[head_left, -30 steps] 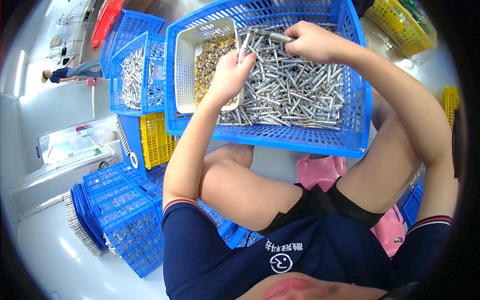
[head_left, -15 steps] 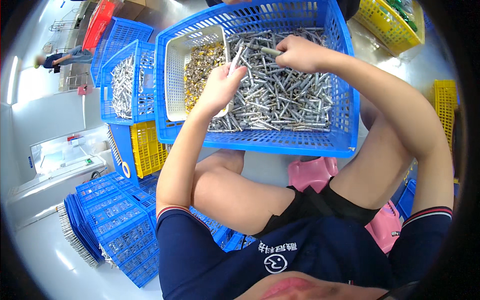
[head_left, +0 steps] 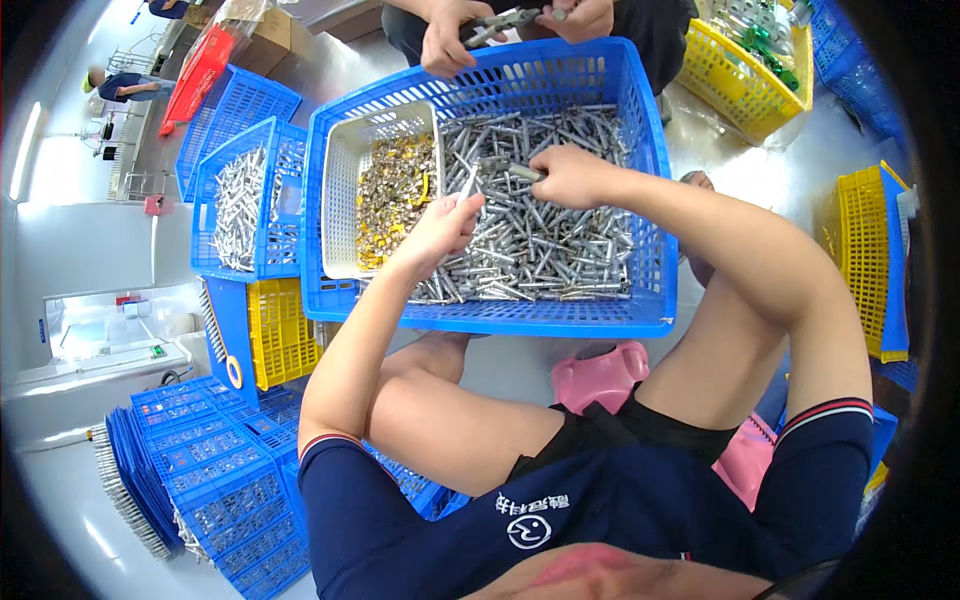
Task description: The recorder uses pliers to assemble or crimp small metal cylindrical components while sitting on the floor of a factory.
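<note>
My left hand (head_left: 440,232) is closed around a slim silver metal pin (head_left: 468,182), which sticks up past the thumb. To its right, my right hand (head_left: 572,177) grips a tool with a grey-green handle (head_left: 522,172); its far end points toward the pin and blurs into the metal parts behind, so its kind is unclear. Both hands hover over a large blue crate (head_left: 490,322) with a thick layer of similar silver metal pins (head_left: 560,250). Inside the crate's left part stands a white perforated basket (head_left: 342,200) of small brassy and yellow bits (head_left: 395,190).
Across the crate, a co-worker's hands (head_left: 450,40) hold pliers (head_left: 500,25). A smaller blue crate of silver pins (head_left: 240,210) stands at left. A yellow crate (head_left: 735,85) is at far right, with another yellow crate (head_left: 862,255) nearer. Stacked blue crates (head_left: 220,470) lie lower left.
The view has shifted, so the crate sits lower and slightly left. The co-worker's hands with pliers have come into view beyond it. My hands keep hold of the pin and tool.
</note>
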